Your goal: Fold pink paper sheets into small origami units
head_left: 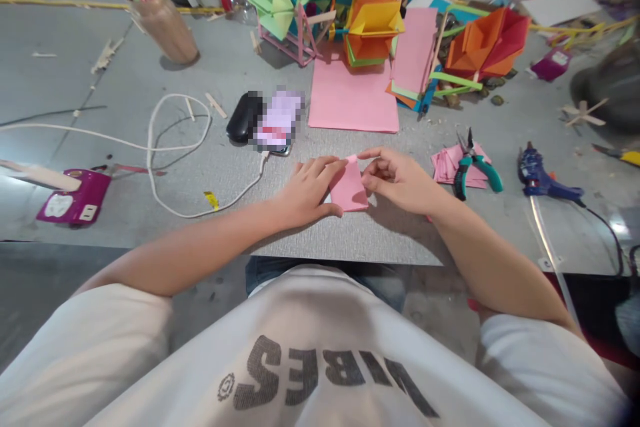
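The grey table (280,237) spans the view, and both bare forearms reach over its near edge, angling inward from either side. Beyond the hands lies a large pink sheet (353,97), flat on the table. The left hand (310,192) is palm down, fingers extended together and pointing away and to the right, thumb stretched out near the lower edge of the small pink paper (350,188); it grasps nothing, resting flat over the paper's left side. The right hand (393,179) is turned inward, index finger reaching to the paper's top right corner, other fingers bent, thumb by its right edge; whether it pinches the paper cannot be told. The small pink paper lies on the table between the hands, left of the teal-handled pliers (473,167).
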{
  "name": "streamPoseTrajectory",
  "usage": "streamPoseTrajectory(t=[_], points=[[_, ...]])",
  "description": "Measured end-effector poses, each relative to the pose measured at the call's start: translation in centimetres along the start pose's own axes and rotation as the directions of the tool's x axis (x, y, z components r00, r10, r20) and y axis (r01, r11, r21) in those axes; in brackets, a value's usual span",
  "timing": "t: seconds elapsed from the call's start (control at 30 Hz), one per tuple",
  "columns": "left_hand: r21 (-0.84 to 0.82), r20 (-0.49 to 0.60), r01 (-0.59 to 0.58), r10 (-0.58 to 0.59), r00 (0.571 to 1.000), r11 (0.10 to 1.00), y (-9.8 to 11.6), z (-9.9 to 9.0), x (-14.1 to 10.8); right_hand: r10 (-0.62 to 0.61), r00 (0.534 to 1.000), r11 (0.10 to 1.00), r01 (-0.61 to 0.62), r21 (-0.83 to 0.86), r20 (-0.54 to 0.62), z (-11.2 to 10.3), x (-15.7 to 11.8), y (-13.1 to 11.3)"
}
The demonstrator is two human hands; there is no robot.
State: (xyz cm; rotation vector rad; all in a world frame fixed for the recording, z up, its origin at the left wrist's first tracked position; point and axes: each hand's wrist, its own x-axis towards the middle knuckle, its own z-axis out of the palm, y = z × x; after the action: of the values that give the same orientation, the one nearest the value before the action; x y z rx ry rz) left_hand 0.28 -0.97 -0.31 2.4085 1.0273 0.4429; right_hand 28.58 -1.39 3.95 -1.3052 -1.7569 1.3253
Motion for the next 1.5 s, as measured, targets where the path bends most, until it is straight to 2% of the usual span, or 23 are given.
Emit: streamPoseTrajectory(t=[0.07,0.17,0.23,0.33,0.4,0.5,0.6,0.67,0.8,0.87,0.93,1.0,1.03,1.1,1.17,1.23,1.33,1.4,1.5], points=[[-0.029,-0.023,-0.04,0.04,0.999,0.999,-0.4,0.5,0.0,-0.025,0.999,0.995,0.028,0.1,-0.027,0.6,0.2,0.0],[-0.066,-0.088,-0.088,0.082,0.993,0.994,-0.9,1.1,-0.1,-0.077,0.997,0.974,0.073,0.213,0.009,1.4,0.4,0.1],[-0.075,-0.106,-0.126,0.118,0.987,0.989,-1.0,1.2,-0.1,-0.113,0.993,0.974,0.106,0.201,0.024,2.0,0.3,0.3],[-0.084,-0.083,-0.172,0.165,0.983,0.982,-0.5,0.6,-0.2,-0.16,0.987,0.987,0.16,-0.018,-0.01,2.9,-0.1,0.7],[-0.075,-0.094,-0.151,0.143,0.985,0.986,0.1,-0.2,-0.3,-0.161,0.987,0.965,0.157,-0.212,-0.003,3.4,-0.3,0.8],[0.033,-0.184,-0.035,0.04,0.982,0.999,0.9,-1.5,-0.5,-0.152,0.987,0.877,0.158,-0.453,0.051,3.5,-0.4,0.8],[0.192,-0.255,0.079,-0.029,0.967,0.978,1.1,-2.4,-0.5,-0.209,0.97,0.789,0.241,-0.565,0.122,3.3,-0.5,0.8],[0.265,-0.225,0.071,-0.011,0.974,0.962,0.8,-2.6,-0.5,-0.257,0.955,0.747,0.293,-0.596,0.147,3.2,-0.5,0.9],[0.333,-0.065,-0.069,0.096,0.993,0.941,-0.4,-2.6,-0.1,-0.38,0.913,0.66,0.381,-0.647,0.15,3.3,-0.6,1.4],[0.34,-0.006,-0.138,0.149,0.989,0.93,-1.0,-2.5,0.1,-0.447,0.887,0.619,0.399,-0.677,0.115,3.4,-0.6,1.5],[0.334,0.034,-0.205,0.206,0.978,0.92,-1.5,-2.5,0.3,-0.481,0.876,0.595,0.355,-0.721,0.035,3.4,-0.7,1.5],[0.34,0.065,-0.26,0.253,0.965,0.904,-1.8,-2.5,0.4,-0.473,0.876,0.621,0.261,-0.739,-0.089,3.2,-0.8,1.4],[0.35,0.084,-0.28,0.268,0.96,0.894,-1.8,-2.6,0.4,-0.452,0.878,0.665,0.211,-0.716,-0.16,3.0,-0.8,1.4],[0.369,0.12,-0.291,0.265,0.957,0.883,-1.6,-3.0,0.3,-0.363,0.888,0.791,0.133,-0.598,-0.283,2.2,-0.7,1.3],[0.368,0.138,-0.254,0.218,0.966,0.895,-1.3,-3.4,0.3,-0.243,0.905,0.898,0.074,-0.433,-0.349,1.0,-0.5,1.4],[0.372,0.123,-0.18,0.144,0.982,0.911,-0.8,-3.8,0.3,-0.13,0.922,0.949,0.008,-0.316,-0.366,-0.3,-0.2,1.5],[0.428,0.104,-0.113,0.076,0.992,0.896,-0.2,-4.0,0.3,-0.011,0.943,0.955,-0.089,-0.281,-0.333,-1.5,0.6,1.8],[0.477,0.106,-0.117,0.075,0.992,0.871,0.2,-3.7,0.4,0.012,0.951,0.941,-0.115,-0.317,-0.31,-1.7,1.1,2.0],[0.523,0.118,-0.178,0.136,0.984,0.834,0.8,-2.8,0.4,-0.016,0.954,0.907,-0.112,-0.406,-0.299,-1.3,1.6,2.4]])
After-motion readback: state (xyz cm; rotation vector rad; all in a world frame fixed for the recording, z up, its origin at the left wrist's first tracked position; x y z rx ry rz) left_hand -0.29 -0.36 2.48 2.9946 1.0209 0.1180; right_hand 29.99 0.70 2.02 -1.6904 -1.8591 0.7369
